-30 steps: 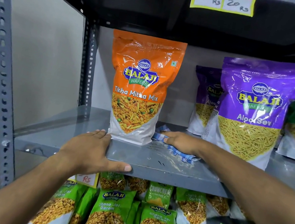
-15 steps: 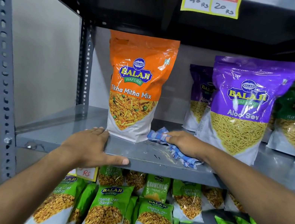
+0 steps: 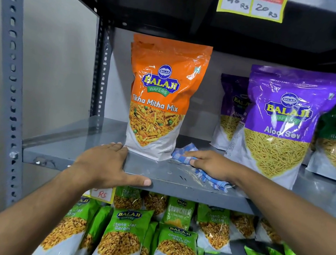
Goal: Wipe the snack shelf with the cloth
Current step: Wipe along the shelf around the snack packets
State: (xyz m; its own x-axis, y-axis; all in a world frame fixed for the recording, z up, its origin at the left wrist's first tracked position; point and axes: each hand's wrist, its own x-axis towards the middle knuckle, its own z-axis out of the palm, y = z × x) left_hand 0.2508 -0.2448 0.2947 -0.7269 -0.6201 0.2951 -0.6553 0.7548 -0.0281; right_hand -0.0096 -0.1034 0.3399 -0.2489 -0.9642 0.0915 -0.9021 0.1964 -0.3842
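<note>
Right hand (image 3: 212,164) lies flat on the blue checked cloth (image 3: 202,169), fingers straight and pressing it down onto the grey snack shelf (image 3: 167,179), just right of the orange Tikha Mitha Mix bag (image 3: 160,101). Cloth is bunched, one corner poking out toward the orange bag's base, the rest trailing toward the shelf's front edge; prob. pinned by the palm so it drags w/ the hand instead of sliding loose. Left hand (image 3: 104,165) rests spread on the shelf lip just in front of the orange bag, thumb along the front face, fingertips near the bag's lower left corner; looks like bracing the rack, not holding anything. Purple Aloo Sev bag (image 3: 284,125) stands further right of the orange bag, so the wiping lane is the gap btw. them. Pale scuffs show on the shelf in front of that gap, so wiping seems unfinished.
</note>
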